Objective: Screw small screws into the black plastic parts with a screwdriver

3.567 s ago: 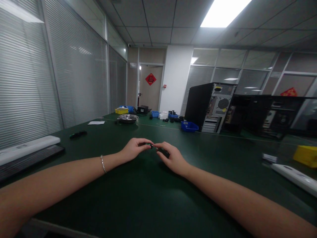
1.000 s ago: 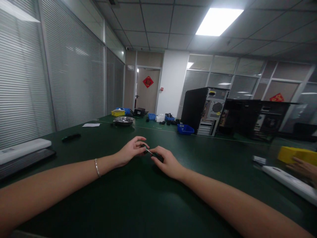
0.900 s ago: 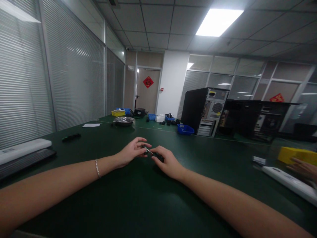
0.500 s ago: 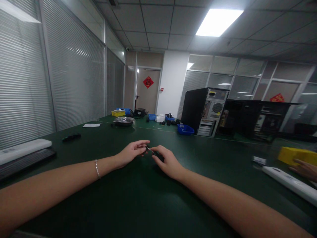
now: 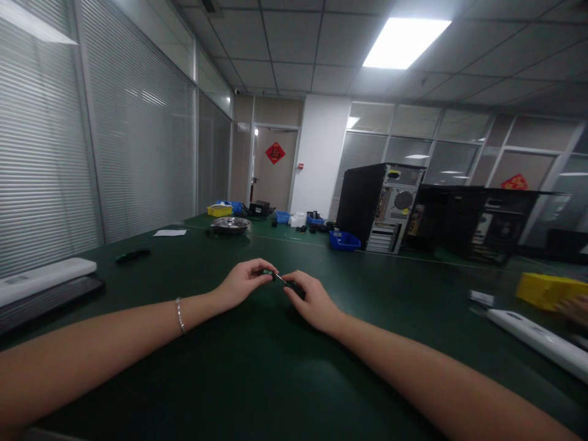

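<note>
My left hand (image 5: 239, 284) is closed in a pinch around a small dark part with a bit of green (image 5: 268, 273), mostly hidden by the fingers. In my right hand (image 5: 316, 301) is a screwdriver (image 5: 296, 288) with a dark handle, gripped between thumb and fingers. Its thin bright shaft points left and up, and its tip meets the small part or lies right beside it; I cannot tell which. Both hands are just above the green tabletop (image 5: 257, 367).
A keyboard (image 5: 50, 300) and a dark green-marked tool (image 5: 133, 255) lie to the left. Further back are a metal bowl (image 5: 231, 225), a blue bin (image 5: 344, 240) and a computer tower (image 5: 362, 205). At right, another person's blurred hand (image 5: 574, 308) is beside a yellow bin (image 5: 542, 290).
My left fingers have curled down, so more of the small part shows. The screwdriver's dark handle is more visible in my right hand. The other person's hand has shifted right.
</note>
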Demonstrator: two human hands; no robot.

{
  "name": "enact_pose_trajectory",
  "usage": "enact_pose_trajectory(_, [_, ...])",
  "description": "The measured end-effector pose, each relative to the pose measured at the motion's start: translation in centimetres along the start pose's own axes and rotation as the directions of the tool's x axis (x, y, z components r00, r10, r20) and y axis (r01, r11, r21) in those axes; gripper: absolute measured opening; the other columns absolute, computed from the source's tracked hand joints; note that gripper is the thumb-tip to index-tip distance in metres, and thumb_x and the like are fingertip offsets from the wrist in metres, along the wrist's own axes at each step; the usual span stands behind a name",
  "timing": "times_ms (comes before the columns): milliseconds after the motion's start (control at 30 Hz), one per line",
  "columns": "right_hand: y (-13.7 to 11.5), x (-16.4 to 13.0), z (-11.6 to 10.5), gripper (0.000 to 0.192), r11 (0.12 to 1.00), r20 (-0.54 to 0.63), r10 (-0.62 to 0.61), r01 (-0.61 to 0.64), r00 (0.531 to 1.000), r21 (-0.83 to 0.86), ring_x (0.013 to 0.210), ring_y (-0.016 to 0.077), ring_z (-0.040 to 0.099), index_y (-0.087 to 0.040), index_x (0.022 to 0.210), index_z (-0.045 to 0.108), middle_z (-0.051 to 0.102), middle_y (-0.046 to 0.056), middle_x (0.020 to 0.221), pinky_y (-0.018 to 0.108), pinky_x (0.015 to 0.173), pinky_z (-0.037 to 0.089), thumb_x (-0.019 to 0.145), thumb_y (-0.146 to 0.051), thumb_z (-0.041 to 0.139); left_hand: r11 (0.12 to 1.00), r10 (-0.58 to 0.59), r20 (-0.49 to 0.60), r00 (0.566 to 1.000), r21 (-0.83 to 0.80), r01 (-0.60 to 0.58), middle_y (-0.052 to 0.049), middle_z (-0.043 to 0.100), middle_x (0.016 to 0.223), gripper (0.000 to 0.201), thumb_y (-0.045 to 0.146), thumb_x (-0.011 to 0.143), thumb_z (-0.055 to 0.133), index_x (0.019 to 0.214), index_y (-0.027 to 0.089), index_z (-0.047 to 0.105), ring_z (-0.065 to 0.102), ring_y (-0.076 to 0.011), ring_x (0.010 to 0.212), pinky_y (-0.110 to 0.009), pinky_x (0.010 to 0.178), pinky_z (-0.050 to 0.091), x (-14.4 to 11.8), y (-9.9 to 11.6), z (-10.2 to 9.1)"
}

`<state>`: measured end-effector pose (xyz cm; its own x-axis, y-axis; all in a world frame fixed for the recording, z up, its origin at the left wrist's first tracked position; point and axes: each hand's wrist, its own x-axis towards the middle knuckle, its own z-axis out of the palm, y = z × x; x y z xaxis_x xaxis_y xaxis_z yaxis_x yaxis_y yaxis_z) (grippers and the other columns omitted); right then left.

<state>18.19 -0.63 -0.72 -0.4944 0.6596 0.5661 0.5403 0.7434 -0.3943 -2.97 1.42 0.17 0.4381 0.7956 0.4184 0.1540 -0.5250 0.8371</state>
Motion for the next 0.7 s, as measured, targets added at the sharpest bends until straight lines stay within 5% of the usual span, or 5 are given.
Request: enact_pose_trajectory(700, [-0.3, -0.2, -0.1, 0.021, 0.999, -0.019, -0.051, 0.051, 0.999, 0.004, 0.086, 0.0178, 0.056, -0.020, 0.105, 0.057, 0.060, 0.005, 0.094, 0.031, 0.077, 0.043, 0.085, -0.018, 0.051, 0.954, -0.148, -0.015, 0.989, -0.266, 0.138, -0.007, 0.068, 0.094, 0.026, 0.023, 0.073, 0.066, 0.096, 0.014, 0.068, 0.061, -0.0177, 0.084, -0.032, 0.079, 0.048, 0.2, -0.2, 0.4])
